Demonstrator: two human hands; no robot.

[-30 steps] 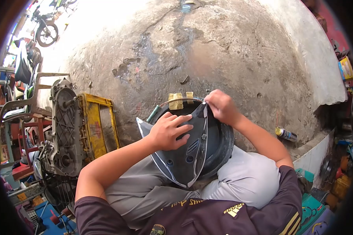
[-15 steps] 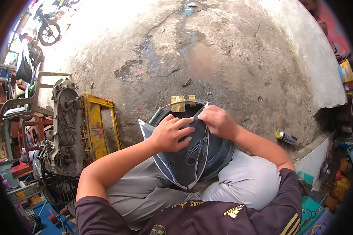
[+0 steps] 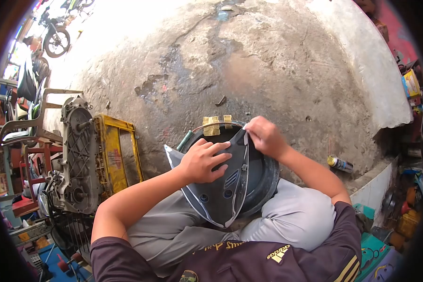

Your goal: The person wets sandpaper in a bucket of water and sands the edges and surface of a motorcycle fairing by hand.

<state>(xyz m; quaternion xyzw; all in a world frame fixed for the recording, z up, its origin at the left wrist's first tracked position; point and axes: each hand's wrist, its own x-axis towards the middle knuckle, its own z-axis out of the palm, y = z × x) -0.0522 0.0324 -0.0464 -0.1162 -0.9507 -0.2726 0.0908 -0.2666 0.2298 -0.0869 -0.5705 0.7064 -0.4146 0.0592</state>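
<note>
A dark grey motorcycle body panel with pale, scuffed edges rests across a black round tub between my legs. My left hand lies on the panel's upper face, fingers spread and pressing down on it. Close to the pointed far end of the panel, my right hand has thumb and fingers pinched together at the right edge. Whatever is between those fingertips is too small to make out. Yellowish sandpaper pieces hang over the tub's far rim, beside a thin curved handle with a teal grip.
To the left stand a yellow crate and a metal engine casing, with a chair behind. A spray can lies on the rough concrete floor to the right, near a low ledge.
My right hand has shifted up and slightly right along the panel's edge toward its tip. My left hand stays spread on the panel.
</note>
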